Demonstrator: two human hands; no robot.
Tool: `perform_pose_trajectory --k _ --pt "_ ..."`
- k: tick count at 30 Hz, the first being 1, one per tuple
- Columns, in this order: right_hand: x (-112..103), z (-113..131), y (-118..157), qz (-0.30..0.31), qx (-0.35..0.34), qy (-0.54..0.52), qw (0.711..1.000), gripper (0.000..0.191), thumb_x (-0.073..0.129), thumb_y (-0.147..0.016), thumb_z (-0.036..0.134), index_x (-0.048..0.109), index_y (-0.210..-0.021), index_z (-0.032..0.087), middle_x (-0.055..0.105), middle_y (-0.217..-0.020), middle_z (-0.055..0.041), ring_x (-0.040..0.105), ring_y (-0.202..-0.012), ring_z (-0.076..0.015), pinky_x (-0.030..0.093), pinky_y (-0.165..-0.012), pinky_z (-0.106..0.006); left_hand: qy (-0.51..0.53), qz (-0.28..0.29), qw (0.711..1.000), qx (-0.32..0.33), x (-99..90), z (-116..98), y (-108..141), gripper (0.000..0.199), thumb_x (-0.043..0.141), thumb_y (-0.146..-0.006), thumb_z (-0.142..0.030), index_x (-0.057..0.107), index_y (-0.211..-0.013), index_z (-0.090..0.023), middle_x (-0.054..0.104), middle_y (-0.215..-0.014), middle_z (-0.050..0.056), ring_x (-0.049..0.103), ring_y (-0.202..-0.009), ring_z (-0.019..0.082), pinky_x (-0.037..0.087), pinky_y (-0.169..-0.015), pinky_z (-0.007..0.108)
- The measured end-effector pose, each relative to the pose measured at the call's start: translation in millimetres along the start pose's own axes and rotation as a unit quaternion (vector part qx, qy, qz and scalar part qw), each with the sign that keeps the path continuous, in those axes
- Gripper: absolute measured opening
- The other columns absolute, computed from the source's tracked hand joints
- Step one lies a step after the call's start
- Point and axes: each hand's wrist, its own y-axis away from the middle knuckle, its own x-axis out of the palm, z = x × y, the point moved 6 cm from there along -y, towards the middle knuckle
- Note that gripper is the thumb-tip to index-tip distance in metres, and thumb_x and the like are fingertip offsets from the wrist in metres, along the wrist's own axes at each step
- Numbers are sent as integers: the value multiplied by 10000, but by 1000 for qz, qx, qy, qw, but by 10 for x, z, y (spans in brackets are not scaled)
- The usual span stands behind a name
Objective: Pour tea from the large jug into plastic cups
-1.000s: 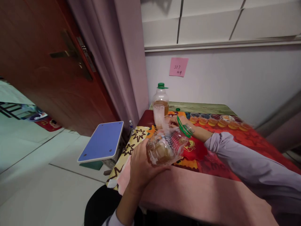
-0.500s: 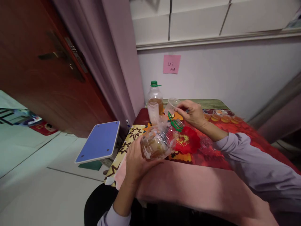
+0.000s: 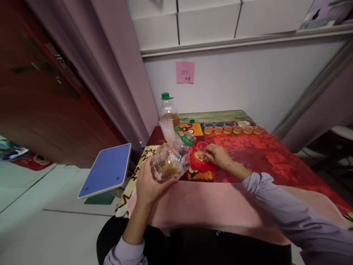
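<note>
My left hand is wrapped round the lower part of a clear plastic jug with amber liquid inside. The jug is tilted, its uncapped mouth and green handle pointing up to the right. In my right hand the fingers pinch a clear plastic cup by its side, just right of the jug's mouth. Under the cup lies a red scalloped plate with a gold print. Behind the jug rises a stack of clear cups.
A second jug with a green cap stands at the back left. Several filled cups line the table's far side, near a green cap. A pink cloth covers the near edge. A blue-topped stool is left of the table.
My right hand has lowered the cup from beside the stack to over the red plate, near the jug's mouth. The jug stays tilted in my left hand; the view has turned right.
</note>
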Motion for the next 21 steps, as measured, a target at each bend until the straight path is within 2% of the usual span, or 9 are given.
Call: perform_pose_trajectory --k 2,6,9,11,12,15,18,21 --pt "-62 24 23 -19 -10 -17 1000 211 670 -1012 371 791 -1101 222 785 -1101 -109 744 -907 -244 558 -797 -350 2 6 1000 0 0 -17 -7 1173 818 -581 -857 505 -1491 -187 665 -1429 210 647 -1328 437 515 -1116 613" --pt "-206 10 67 -88 -7 -76 993 406 721 -976 436 723 -1334 245 756 -1325 -132 745 -1128 -311 581 -988 -465 7 5 1000 4 4 -50 -20 1177 818 -581 -855 508 -1481 -162 666 -1419 222 643 -1330 441 510 -1123 616" --pt "-223 -49 52 -135 43 -100 985 720 841 -859 511 621 -1473 207 671 -1471 -188 654 -1332 -382 515 -1129 -564 5 11 1000 0 25 -49 -30 1176 826 -576 -844 508 -1479 -161 667 -1414 219 646 -1326 441 513 -1125 613" --pt "-134 -89 13 -125 88 -109 982 923 900 -775 550 546 -1540 174 621 -1521 -226 604 -1393 -415 493 -1151 -601 2 14 1000 -2 33 -49 -36 1172 839 -576 -821 504 -1483 -159 657 -1430 223 633 -1346 445 506 -1138 614" --pt "-68 -107 -9 -110 110 -112 982 962 910 -758 548 527 -1553 163 616 -1522 -235 604 -1392 -420 497 -1145 -607 1 15 1000 -2 34 -50 -39 1169 844 -579 -808 501 -1486 -156 652 -1438 226 626 -1356 446 501 -1144 616" --pt "120 -137 -55 -73 142 -118 980 859 882 -794 484 560 -1514 144 652 -1476 -236 643 -1349 -405 514 -1131 -590 -1 21 1000 -7 35 -58 -42 1146 852 -590 -777 497 -1489 -160 653 -1439 223 624 -1360 443 503 -1142 618" --pt "212 -148 -59 -71 135 -127 980 717 833 -841 455 613 -1453 152 685 -1436 -223 675 -1306 -389 526 -1119 -576 -2 26 1000 -10 36 -74 -44 1125 862 -589 -754 501 -1484 -176 660 -1432 211 633 -1346 439 503 -1137 621" --pt "211 -142 -37 -70 129 -159 976 753 843 -822 459 600 -1474 169 675 -1455 -220 668 -1320 -394 525 -1124 -582 -7 30 1000 -7 47 -96 -53 1111 870 -592 -729 502 -1485 -180 657 -1436 209 633 -1343 439 501 -1137 624"
